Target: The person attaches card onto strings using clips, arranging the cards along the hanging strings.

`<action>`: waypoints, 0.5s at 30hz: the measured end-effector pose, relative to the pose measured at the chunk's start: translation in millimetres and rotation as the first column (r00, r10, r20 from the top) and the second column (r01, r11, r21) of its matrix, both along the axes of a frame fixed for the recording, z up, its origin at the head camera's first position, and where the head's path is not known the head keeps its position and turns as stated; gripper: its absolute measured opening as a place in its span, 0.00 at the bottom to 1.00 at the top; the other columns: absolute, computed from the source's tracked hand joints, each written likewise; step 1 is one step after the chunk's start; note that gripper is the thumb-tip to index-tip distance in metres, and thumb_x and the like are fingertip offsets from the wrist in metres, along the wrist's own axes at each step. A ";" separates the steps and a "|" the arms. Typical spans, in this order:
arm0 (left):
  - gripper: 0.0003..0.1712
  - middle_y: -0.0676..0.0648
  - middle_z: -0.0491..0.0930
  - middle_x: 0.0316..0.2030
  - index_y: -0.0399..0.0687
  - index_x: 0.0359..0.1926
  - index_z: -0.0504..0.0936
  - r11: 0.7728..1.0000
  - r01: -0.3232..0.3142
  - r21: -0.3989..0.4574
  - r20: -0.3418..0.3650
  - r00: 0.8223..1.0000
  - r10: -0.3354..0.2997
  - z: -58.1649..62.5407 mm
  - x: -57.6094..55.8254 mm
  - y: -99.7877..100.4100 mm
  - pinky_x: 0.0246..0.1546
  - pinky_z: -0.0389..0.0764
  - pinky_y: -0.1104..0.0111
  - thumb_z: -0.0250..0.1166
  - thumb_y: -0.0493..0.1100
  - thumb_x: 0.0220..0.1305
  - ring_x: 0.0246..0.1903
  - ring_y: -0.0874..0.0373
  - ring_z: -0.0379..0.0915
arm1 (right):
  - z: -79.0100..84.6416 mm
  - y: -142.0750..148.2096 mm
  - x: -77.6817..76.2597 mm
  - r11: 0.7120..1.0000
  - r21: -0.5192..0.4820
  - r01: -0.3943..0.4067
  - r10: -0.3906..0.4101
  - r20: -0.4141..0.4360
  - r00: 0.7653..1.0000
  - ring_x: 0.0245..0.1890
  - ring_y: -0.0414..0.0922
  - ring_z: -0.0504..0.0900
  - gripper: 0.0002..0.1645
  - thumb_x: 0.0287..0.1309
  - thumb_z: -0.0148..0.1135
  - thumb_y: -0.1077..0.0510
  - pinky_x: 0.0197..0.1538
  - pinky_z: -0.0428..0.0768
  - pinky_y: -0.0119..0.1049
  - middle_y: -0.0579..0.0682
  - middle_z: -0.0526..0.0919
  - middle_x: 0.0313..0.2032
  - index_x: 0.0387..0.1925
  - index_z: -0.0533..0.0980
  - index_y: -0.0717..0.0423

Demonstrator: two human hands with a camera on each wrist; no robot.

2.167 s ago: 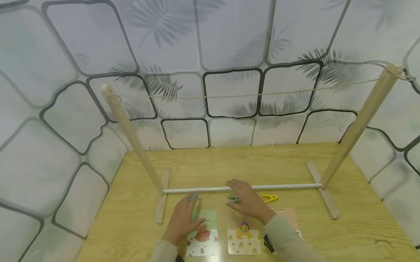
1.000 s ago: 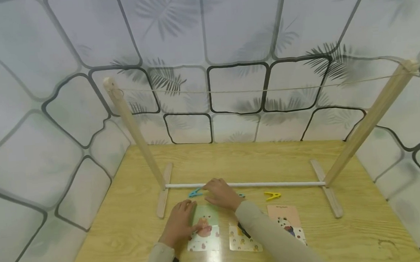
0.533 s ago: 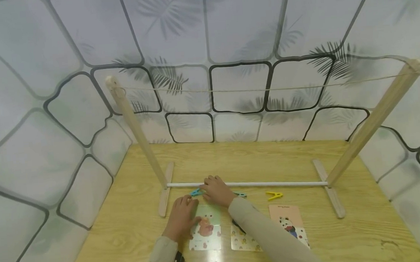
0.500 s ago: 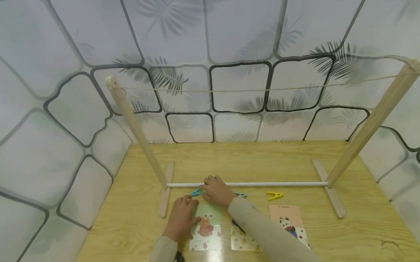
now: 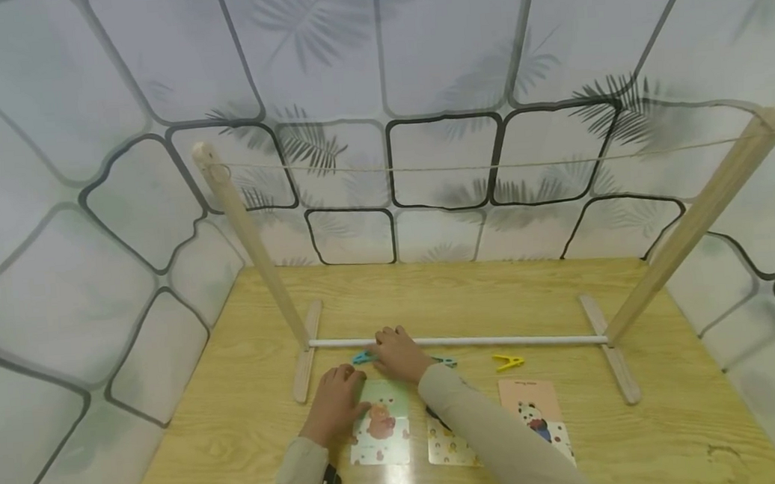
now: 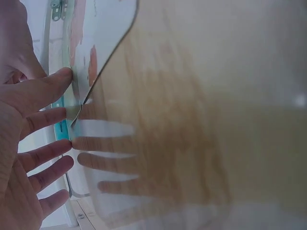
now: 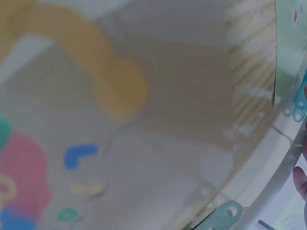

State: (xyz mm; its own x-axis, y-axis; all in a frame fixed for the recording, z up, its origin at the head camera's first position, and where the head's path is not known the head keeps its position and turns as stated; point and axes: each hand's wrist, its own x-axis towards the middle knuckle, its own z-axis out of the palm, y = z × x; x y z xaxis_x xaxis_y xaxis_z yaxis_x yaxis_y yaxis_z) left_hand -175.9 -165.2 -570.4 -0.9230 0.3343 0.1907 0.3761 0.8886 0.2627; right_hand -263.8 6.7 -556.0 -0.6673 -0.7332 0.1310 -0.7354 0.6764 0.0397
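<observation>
My right hand reaches across to the left and pinches the handle end of a blue clothespin beside the white rod. In the right wrist view only the tips of that hand show, around the clothespin. My left hand lies at the left edge of a green-and-white bear card, fingers spread. Seen from the left wrist, its thumb and straight fingers meet the card's edge. A patterned yellow card is partly hidden under my right forearm.
A teal clothespin and a yellow clothespin lie farther right, above a panda card. Wooden posts carry a string high across, and a white rod joins their feet.
My right hand has moved left from near the teal clothespin to the blue one and stayed there. My left hand has shifted slightly left, down beside the bear card.
</observation>
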 end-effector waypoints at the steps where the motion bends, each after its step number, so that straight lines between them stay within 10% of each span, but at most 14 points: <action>1: 0.28 0.41 0.75 0.46 0.44 0.46 0.77 1.000 0.002 0.002 -0.003 1.000 -0.002 -0.3 -0.2 -0.1 0.57 0.69 0.50 0.73 0.52 0.46 0.49 0.44 0.71 | -0.5 0.2 -0.1 1.000 -0.003 0.005 -0.005 0.002 1.000 0.46 0.43 0.76 0.18 0.61 0.58 0.46 0.51 0.75 0.40 0.47 0.81 0.44 0.51 0.77 0.43; 15: 0.26 0.45 0.75 0.37 0.44 0.39 0.74 1.000 0.022 0.006 -0.019 1.000 -0.022 0.5 -6.5 0.2 0.45 0.75 0.58 0.76 0.51 0.42 0.38 0.50 0.73 | -7.9 18.7 -2.5 1.000 -0.003 0.006 -0.006 -0.051 0.999 0.39 0.42 0.75 0.13 0.56 0.61 0.47 0.45 0.74 0.37 0.46 0.80 0.38 0.38 0.80 0.49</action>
State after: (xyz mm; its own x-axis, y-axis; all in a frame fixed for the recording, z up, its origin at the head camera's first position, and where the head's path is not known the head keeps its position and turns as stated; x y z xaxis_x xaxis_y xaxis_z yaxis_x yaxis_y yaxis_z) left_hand -182.5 -165.0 -569.8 -0.9115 0.3534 0.2103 0.4007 0.8784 0.2606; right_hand -266.3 25.4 -564.0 -0.6640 -0.7287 0.1675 -0.7284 0.6810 0.0750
